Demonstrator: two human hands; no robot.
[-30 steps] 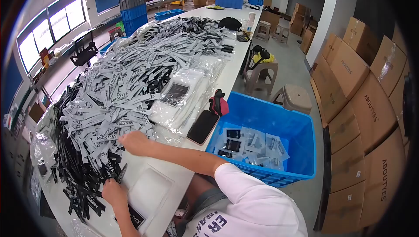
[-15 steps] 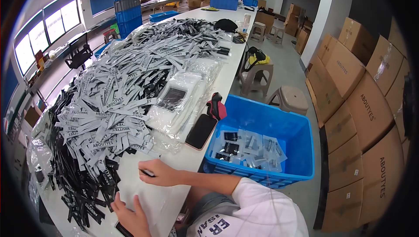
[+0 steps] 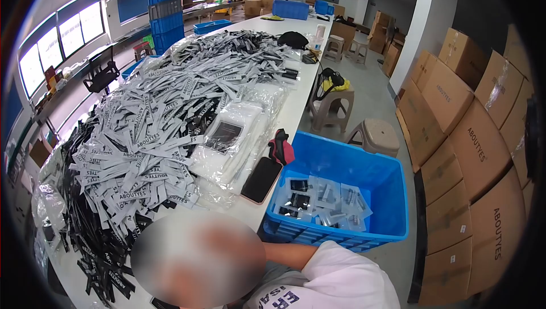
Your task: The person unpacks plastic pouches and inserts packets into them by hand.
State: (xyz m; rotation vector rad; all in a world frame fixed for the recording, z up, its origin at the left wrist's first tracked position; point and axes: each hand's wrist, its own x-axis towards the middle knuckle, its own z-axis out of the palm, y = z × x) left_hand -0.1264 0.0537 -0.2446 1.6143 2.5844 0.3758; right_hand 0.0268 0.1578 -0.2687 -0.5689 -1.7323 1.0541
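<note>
A blurred patch covers both hands at the near edge of the table. Inside it, my right hand (image 3: 227,242) shows only as a skin-toned smear, its forearm reaching in from the white sleeve. My left hand (image 3: 185,283) is a similar smear, lower and further left. The fingers of both are hidden, as is anything they hold. Just beyond them lies a big heap of white printed strips (image 3: 142,158) lettered ABOUTYES. Black strips (image 3: 105,252) spill down the left side, close to my left hand.
Clear plastic bags (image 3: 230,138), a phone (image 3: 261,179) and a black-and-red item (image 3: 281,148) lie along the table's right side. A blue crate (image 3: 392,195) beside it contains several small clear packets (image 3: 327,192). Stools (image 3: 375,135) and stacked cartons (image 3: 483,161) stand to the right.
Earlier, my right hand was closed around a small dark item and my left was spread on the table. Now a blur hides both. The view has shifted slightly.
</note>
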